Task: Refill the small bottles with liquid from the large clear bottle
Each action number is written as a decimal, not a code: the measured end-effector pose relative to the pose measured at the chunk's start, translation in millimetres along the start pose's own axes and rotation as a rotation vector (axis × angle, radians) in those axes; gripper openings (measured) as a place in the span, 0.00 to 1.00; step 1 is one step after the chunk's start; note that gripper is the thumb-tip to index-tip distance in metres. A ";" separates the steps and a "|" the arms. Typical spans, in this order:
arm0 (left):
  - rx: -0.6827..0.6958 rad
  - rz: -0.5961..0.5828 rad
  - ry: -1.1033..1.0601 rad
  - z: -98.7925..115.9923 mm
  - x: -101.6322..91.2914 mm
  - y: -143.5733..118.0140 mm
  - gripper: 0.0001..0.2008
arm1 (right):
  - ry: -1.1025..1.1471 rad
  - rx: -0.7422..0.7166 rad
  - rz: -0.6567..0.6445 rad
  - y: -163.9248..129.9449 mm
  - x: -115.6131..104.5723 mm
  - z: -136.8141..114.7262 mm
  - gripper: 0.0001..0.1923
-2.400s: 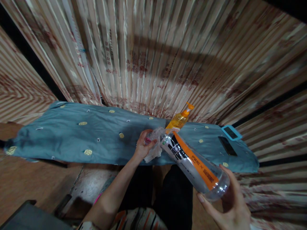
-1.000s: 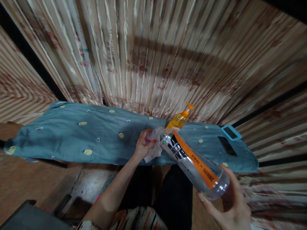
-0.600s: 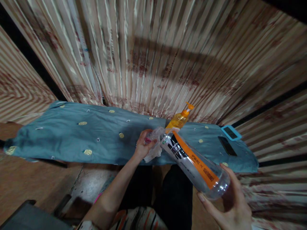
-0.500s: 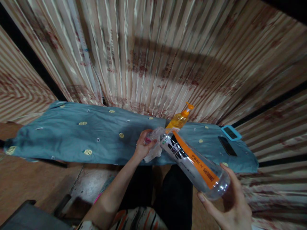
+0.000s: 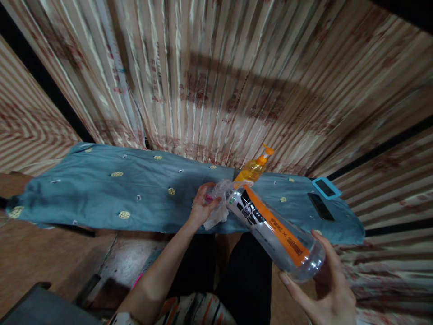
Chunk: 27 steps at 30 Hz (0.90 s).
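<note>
A clear plastic bottle [image 5: 267, 230] with a silver and orange label lies slantwise in the air between my hands, its top toward the left and its base toward me on the right. My right hand [image 5: 324, 289] grips the base, thumb on the near side and fingers round the far side. Closed about the top end is my left hand [image 5: 203, 205]. A crumpled whitish tissue [image 5: 216, 216] hangs there, against the neck and fingers. A small pink spot shows by the left fingers; what it is I cannot make out. Behind the bottle stands an orange pump bottle [image 5: 252, 170].
A narrow table [image 5: 145, 180] wears a blue-green cloth with pineapple prints. On its right end lie a dark phone [image 5: 320, 206] and a light-blue framed device [image 5: 326, 188]. Pleated striped curtains [image 5: 203, 90] hang close behind. A grey stool-like surface [image 5: 50, 307] is at lower left.
Almost nothing differs. Both hands keep their hold on the bottle, which sits at nearly the same place and slant.
</note>
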<state>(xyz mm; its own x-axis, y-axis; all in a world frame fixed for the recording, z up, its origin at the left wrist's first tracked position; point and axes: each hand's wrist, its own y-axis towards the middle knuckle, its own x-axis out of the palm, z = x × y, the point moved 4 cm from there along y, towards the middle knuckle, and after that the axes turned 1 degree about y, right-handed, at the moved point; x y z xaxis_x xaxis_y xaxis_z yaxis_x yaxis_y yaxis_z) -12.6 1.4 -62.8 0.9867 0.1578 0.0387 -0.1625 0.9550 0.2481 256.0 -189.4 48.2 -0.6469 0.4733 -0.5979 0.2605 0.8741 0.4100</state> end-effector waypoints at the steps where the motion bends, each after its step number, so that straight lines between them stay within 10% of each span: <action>1: 0.002 0.000 -0.001 -0.3 -0.1 0.1 0.21 | 0.001 0.004 0.002 0.0 -0.2 0.8 0.49; 27: -0.007 0.002 0.006 4.3 -0.1 -0.7 0.20 | 0.014 0.029 -0.013 1.4 -0.6 -3.0 0.51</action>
<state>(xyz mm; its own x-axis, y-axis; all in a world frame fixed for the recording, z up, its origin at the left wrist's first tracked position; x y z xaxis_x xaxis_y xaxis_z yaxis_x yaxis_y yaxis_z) -12.6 -0.3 -58.8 0.9864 0.1609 0.0331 -0.1641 0.9565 0.2410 254.7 -188.8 51.2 -0.6604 0.4606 -0.5931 0.2729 0.8830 0.3819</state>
